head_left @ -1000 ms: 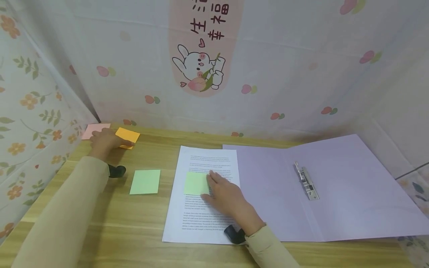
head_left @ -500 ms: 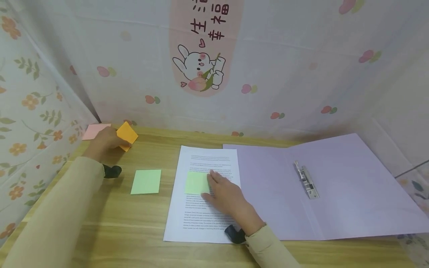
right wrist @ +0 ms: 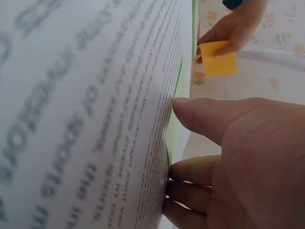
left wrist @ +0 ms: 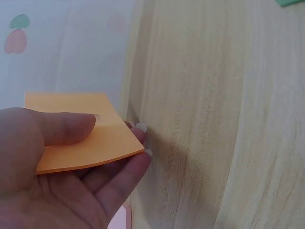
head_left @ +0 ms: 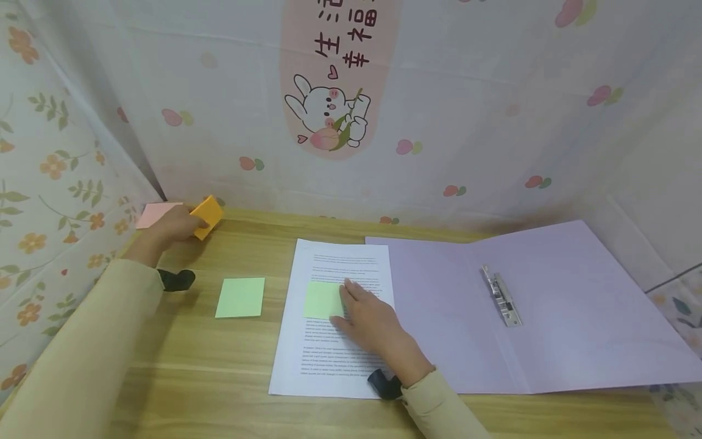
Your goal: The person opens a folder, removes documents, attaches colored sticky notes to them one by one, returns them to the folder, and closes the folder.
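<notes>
In the head view, my left hand (head_left: 173, 225) pinches an orange sticky note pad (head_left: 208, 214) at the table's far left. The left wrist view shows the thumb flat over the pad (left wrist: 109, 138) and the fingers beneath, its corner tipped up from the wood. My right hand (head_left: 370, 320) rests on a stack of printed sheets (head_left: 286, 366), fingertips and thumb at the right edge of a light green sticky note (head_left: 320, 300) lying on the text. That hand's fingers are relaxed and partly cover the note.
A green sticky note pad (head_left: 240, 297) lies left of the sheets. Behind the left hand is a pink pad (head_left: 156, 213), partly hidden. An opened lilac folder (head_left: 439, 305) with a metal clip (head_left: 501, 297) spreads to the right, under the sheets' edge. Patterned cloth walls (head_left: 466, 122) border the table.
My left hand has closed on the orange pad and picked it up off the table, tilting it and drawing it slightly left. The right hand has stayed in place.
</notes>
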`<state>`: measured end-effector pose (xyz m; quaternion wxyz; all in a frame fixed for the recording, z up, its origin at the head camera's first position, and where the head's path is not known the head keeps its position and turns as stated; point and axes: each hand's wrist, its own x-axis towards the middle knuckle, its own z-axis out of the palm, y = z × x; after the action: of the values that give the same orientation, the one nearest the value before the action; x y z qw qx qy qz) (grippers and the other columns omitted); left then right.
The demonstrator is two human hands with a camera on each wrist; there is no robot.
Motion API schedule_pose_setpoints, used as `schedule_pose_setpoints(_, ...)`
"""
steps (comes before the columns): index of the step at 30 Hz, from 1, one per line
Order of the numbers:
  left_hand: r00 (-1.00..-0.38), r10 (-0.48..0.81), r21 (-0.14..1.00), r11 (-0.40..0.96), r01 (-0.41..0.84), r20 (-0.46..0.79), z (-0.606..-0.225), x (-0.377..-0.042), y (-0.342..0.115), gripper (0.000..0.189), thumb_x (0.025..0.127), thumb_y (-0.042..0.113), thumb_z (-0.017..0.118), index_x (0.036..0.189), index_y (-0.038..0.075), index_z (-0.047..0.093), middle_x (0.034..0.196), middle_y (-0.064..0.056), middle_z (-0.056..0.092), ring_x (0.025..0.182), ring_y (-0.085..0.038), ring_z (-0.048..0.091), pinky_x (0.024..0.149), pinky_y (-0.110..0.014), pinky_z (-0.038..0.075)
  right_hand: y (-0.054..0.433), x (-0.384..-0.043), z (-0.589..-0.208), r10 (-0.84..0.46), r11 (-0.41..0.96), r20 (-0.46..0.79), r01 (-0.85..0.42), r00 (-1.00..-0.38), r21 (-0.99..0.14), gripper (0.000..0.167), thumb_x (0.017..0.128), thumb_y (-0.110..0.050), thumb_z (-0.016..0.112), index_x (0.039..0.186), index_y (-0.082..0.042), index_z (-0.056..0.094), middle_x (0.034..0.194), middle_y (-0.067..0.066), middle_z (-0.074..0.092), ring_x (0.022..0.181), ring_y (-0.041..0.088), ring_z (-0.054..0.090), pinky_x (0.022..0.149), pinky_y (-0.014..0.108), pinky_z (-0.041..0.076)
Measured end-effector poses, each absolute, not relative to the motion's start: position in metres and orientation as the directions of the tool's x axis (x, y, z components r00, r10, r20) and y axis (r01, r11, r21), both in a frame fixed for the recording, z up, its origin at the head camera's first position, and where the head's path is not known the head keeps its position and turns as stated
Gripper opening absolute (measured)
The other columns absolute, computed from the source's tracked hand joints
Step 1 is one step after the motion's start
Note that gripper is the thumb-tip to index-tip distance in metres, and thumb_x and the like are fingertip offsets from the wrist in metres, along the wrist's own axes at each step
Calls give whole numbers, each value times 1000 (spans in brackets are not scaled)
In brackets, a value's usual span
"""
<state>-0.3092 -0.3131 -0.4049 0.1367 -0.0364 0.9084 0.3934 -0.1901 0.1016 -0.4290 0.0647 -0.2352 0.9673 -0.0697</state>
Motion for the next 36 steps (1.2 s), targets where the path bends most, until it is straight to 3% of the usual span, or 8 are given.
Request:
schedule_pose_setpoints(6,-950,124,824,539,-177,-285,-402,-302,-313,53,101,4,40,146,-19,24,126,-30,46,101,-23,60,86,-28,56,101,-190,-430,-464,880,-89,-446,-881,-165,69,98,-43,64,151,-3,45,161,11,41,149,28,42,118,44,40)
schedule_pose_setpoints(10,-935,195,919,323,-225,-297,-405,-296,-314,49,110,21,32,156,12,17,120,-13,55,95,-13,69,85,-27,57,100,-190,-430,-464,879,-98,-445,-880,-170,69,98,-43,64,151,-4,45,162,11,40,149,27,41,119,44,40)
schedule_pose_setpoints(14,-918,325,970,-11,-242,-225,-409,-287,-314,32,109,49,25,137,39,36,113,-4,57,97,-17,70,87,-31,60,100,-190,-429,-463,880,-100,-444,-881,-166,69,98,-43,64,152,-4,45,162,10,40,149,27,41,119,44,40)
schedule_pose_setpoints(18,-875,484,873,-410,-265,-38,-414,-279,-308,42,107,52,21,136,32,45,119,-8,57,105,-26,65,95,-39,58,100,-190,-429,-461,882,-99,-443,-882,-162,69,98,-43,64,151,-4,45,161,10,40,149,27,42,118,44,40)
schedule_pose_setpoints(22,-813,566,751,-595,-288,137,-415,-270,-296,47,110,44,17,148,25,36,131,-11,52,119,-31,61,105,-44,53,101,-190,-429,-457,884,-102,-438,-884,-164,69,98,-44,64,152,-4,45,162,10,40,149,26,41,118,44,40)
schedule_pose_setpoints(27,-748,610,651,-683,-330,261,-411,-259,-278,54,111,40,9,157,16,24,136,-18,50,126,-37,56,110,-51,48,101,-190,-429,-459,882,-105,-438,-882,-173,70,98,-44,63,152,-4,45,162,10,40,149,27,41,118,45,41)
schedule_pose_setpoints(31,-714,615,590,-727,-350,335,-409,-253,-260,62,110,42,3,154,7,27,138,-25,51,125,-41,57,110,-51,47,101,-191,-428,-465,879,-109,-443,-879,-173,70,98,-45,63,152,-4,45,162,10,40,149,27,41,118,45,40)
schedule_pose_setpoints(36,-749,581,643,-713,-279,319,-404,-240,-227,62,109,45,4,147,7,35,134,-20,57,122,-33,61,107,-42,51,102,-191,-429,-466,880,-123,-444,-876,-169,71,98,-45,63,152,-5,44,162,10,39,149,27,41,118,45,40)
